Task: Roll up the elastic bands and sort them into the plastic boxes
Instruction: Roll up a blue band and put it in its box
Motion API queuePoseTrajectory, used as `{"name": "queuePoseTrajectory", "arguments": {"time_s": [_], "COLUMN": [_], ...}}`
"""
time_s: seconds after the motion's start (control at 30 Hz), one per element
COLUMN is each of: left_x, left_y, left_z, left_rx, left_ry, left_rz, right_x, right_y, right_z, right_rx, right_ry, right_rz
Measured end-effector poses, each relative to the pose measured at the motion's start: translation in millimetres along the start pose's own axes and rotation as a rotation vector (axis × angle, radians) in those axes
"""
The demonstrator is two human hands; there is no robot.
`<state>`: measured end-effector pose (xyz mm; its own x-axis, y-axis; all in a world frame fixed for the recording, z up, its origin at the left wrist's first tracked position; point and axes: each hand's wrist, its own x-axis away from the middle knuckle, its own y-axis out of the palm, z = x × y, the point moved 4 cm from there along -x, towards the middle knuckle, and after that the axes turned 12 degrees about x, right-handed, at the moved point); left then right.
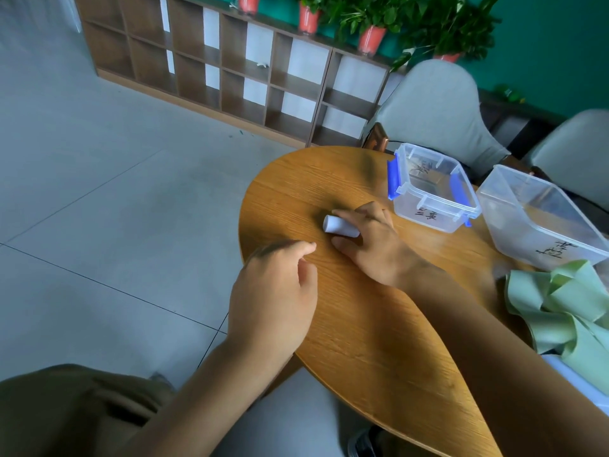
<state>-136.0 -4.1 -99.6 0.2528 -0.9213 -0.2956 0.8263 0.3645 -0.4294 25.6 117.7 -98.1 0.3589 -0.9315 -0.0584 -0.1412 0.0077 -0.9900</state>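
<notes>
A white elastic band rolled into a small cylinder (339,226) lies on the wooden table (369,324). My right hand (372,242) holds the roll between thumb and fingers. My left hand (273,298) hovers near the table's left edge with fingers loosely curled and nothing in it. Two clear plastic boxes stand at the back right: a smaller one with blue clips (431,192) and a larger one (540,219), both with handwritten labels and both looking bare inside. A heap of light green bands (566,301) lies at the right edge.
Two grey chairs (438,110) stand behind the table. A wooden cube shelf (230,61) with potted plants on top lines the far wall. Grey tiled floor lies to the left. My knee shows at the bottom left.
</notes>
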Motion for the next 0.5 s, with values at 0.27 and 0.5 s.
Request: {"name": "queuePoseTrajectory", "arguments": {"time_s": [0.27,0.5], "left_x": [-2,-3], "left_y": [1,5], "left_z": [4,2], "left_rx": [-0.046,-0.033], "left_ry": [-0.027,0.031], "left_rz": [-0.022,-0.034], "right_x": [-18,-4], "right_y": [4,-6], "right_z": [5,-4], "right_rx": [-0.05,0.003], "right_ry": [0.027,0.013], "right_rz": [-0.008,0.087]}}
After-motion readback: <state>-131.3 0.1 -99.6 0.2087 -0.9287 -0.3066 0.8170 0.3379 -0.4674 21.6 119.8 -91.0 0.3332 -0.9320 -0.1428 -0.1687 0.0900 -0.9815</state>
